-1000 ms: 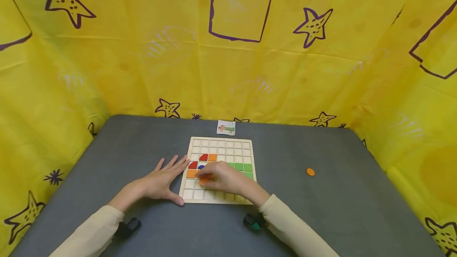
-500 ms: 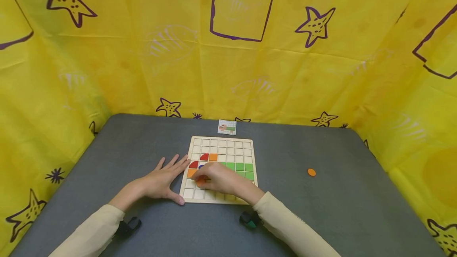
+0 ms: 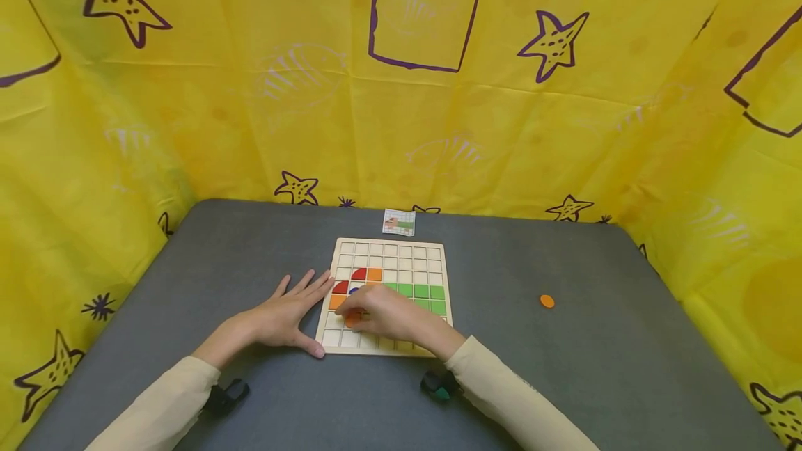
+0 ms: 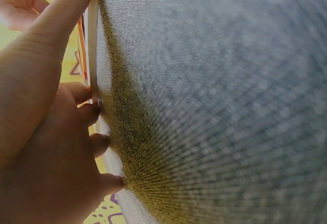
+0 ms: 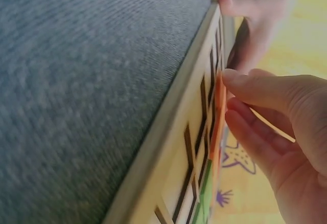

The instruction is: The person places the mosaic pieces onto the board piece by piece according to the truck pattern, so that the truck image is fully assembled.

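A wooden grid board [image 3: 404,252] lies on the table with coloured tiles in some cells. My left hand [image 3: 282,319] is spread flat at its left side, fingertips at the upper left edge and thumb at the lower left corner. My right hand [image 3: 395,315] reaches over the board and pinches an orange disc [image 3: 353,319] at a cell below the left orange tile [image 3: 337,302]. In the right wrist view, the thumb [image 5: 245,83] and fingers are at the board's surface. The hand covers several middle cells. Red quarter-round tiles [image 3: 359,274] and green square tiles [image 3: 421,291] sit in other cells.
Another orange disc [image 3: 547,301] lies on the grey table [image 3: 601,367] to the right. Behind the board is a small card [image 3: 399,223] with a coloured grid picture. A yellow patterned cloth [image 3: 250,124] surrounds the table's back and sides.
My right hand has shifted slightly left with the orange disc, then stayed nearly still over the last half second. My left hand keeps its place at the board's edge.
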`<state>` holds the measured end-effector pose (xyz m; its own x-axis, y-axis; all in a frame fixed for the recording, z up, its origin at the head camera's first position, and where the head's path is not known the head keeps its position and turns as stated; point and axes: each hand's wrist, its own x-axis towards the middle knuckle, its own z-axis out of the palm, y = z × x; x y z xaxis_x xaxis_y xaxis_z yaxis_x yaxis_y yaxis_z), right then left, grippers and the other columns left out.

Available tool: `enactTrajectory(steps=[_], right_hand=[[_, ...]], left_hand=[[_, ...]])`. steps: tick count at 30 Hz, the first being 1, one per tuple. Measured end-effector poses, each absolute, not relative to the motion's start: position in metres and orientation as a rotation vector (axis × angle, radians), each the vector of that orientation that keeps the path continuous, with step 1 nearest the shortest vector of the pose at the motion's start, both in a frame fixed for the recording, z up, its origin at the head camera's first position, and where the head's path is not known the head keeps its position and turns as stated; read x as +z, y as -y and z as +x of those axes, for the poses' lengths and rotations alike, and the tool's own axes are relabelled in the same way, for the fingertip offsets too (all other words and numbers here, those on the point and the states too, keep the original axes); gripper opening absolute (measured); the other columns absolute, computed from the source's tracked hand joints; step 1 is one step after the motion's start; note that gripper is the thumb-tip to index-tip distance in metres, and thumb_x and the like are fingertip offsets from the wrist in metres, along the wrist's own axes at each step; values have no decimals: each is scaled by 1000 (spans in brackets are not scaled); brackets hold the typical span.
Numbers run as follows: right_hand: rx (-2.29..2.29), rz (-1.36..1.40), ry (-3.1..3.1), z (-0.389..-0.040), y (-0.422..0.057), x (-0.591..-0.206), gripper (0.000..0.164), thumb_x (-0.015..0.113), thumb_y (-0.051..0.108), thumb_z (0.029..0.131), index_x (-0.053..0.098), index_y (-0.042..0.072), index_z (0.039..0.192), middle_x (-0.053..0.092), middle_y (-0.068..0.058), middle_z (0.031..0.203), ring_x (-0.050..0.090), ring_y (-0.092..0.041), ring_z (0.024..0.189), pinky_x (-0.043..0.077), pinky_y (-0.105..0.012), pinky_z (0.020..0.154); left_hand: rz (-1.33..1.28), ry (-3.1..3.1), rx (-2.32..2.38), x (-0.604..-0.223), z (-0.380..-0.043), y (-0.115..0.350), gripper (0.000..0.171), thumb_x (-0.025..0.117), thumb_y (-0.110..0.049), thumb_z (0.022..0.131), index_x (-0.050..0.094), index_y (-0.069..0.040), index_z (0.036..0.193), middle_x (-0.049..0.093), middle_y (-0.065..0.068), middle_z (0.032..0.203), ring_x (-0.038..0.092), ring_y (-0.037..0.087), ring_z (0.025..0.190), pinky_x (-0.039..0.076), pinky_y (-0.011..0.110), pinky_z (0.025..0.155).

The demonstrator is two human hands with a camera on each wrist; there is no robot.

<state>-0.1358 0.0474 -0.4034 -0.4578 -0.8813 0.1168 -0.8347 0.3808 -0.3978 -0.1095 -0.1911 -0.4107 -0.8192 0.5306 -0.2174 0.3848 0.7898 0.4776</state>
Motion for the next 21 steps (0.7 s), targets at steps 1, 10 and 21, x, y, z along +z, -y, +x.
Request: enactTrajectory(steps=[1, 10, 21], right_hand=[[-624, -1569, -2517, -135, -49, -402, 26, 74, 16, 89, 73, 11, 114, 72, 6, 106, 62, -2, 93, 44, -10, 86], [-671, -1488, -2517, -132, -64, -397, 25, 72, 11, 90, 72, 10, 115, 72, 5, 109, 63, -3, 101, 46, -15, 93], [-712, -1437, -2525, -130, -83, -398, 27, 70, 11, 91, 71, 10, 118, 70, 4, 112, 62, -3, 105, 47, -18, 93]], left_hand=[[699, -2639, 598, -411, -110, 191, 123, 79, -62, 67, 18, -5, 157, 10, 15, 163, 2, 46, 147, -5, 71, 109], [698, -2634, 605, -411, -109, 191, 123, 80, -62, 67, 18, -4, 156, 9, 15, 163, 2, 45, 147, -6, 70, 109], [663, -2637, 564, -411, -110, 189, 125, 79, -65, 65, 17, -6, 157, 9, 14, 164, 1, 44, 148, -6, 70, 109]])
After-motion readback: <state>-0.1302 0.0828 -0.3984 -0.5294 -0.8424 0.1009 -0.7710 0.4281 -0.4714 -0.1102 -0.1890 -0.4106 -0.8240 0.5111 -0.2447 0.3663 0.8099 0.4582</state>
